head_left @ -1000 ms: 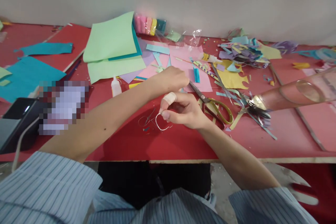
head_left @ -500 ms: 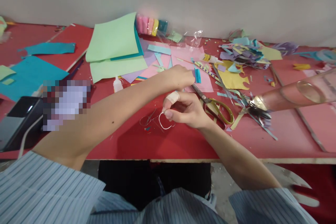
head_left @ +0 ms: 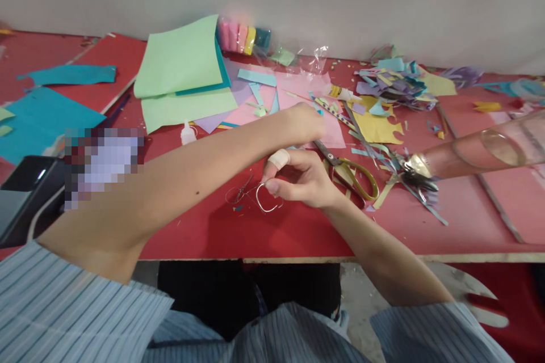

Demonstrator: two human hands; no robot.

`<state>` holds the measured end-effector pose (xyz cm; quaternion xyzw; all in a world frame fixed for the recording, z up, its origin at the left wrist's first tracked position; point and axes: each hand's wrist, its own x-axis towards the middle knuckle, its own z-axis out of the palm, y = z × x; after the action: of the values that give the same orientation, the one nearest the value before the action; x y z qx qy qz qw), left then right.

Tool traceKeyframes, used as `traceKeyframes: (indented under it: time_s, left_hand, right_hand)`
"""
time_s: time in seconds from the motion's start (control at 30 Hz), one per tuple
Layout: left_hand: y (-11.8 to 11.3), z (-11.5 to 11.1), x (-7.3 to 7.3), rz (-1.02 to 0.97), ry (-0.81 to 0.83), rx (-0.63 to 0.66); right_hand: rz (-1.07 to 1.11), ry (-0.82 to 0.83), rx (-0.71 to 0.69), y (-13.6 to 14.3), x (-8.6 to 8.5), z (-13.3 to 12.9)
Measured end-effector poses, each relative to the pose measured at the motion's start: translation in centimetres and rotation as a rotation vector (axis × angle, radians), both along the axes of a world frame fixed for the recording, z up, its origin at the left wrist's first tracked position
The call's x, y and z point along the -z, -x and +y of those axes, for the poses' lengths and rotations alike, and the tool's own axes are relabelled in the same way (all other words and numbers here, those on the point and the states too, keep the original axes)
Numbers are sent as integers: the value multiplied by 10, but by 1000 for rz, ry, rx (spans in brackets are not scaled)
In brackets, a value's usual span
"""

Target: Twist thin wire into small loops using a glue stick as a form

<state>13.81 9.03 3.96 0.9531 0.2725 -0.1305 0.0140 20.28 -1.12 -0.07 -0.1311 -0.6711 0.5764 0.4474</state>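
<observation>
Between the thumb and bandaged index finger of my right hand [head_left: 300,178] I pinch an open wire hoop [head_left: 267,211]. A fine thread or wire [head_left: 234,195] lies in loose loops on the table just left of it. My left hand [head_left: 305,123] reaches across from the left, above the right one, over pink paper [head_left: 334,135]. The back of the hand faces me and its fingers are hidden, so I cannot see what they hold. Scissors with yellow-green handles [head_left: 360,178] lie to the right of both hands, blades pointing toward the left hand.
Green sheets [head_left: 183,59] and a small white bottle [head_left: 188,135] lie left of centre. A phone-like device [head_left: 32,190] sits at left. Paper strips [head_left: 394,85] pile at back right, near a glue gun or similar clear-bodied tool [head_left: 468,153]. The red table's front edge [head_left: 289,260] is close.
My left hand has shifted slightly to the right, covering most of a small blue strip that showed beside it. The right hand keeps its pinch on the hoop. The view has moved a little.
</observation>
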Motion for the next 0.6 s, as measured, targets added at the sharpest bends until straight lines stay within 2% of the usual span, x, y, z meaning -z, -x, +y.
traceKeyframes:
  time_s: [0.17, 0.37, 0.4, 0.47, 0.6]
  left_hand:
    - [-4, 1, 2, -27, 36, -2]
    - [21, -5, -3, -54, 78, -78]
    - [28, -5, -2, -132, 97, -141]
    - [46, -1, 1, -442, 162, -271]
    - [89, 7, 6, -660, 178, -353]
  right_hand:
    - [-33, -40, 9, -1, -1, 1]
    - [-39, -9, -1, -1, -1, 1]
    - [-40, -5, 0, -1, -1, 1]
    - [-48, 2, -1, -2, -2, 1]
    - [-86, 11, -7, -2, -2, 1]
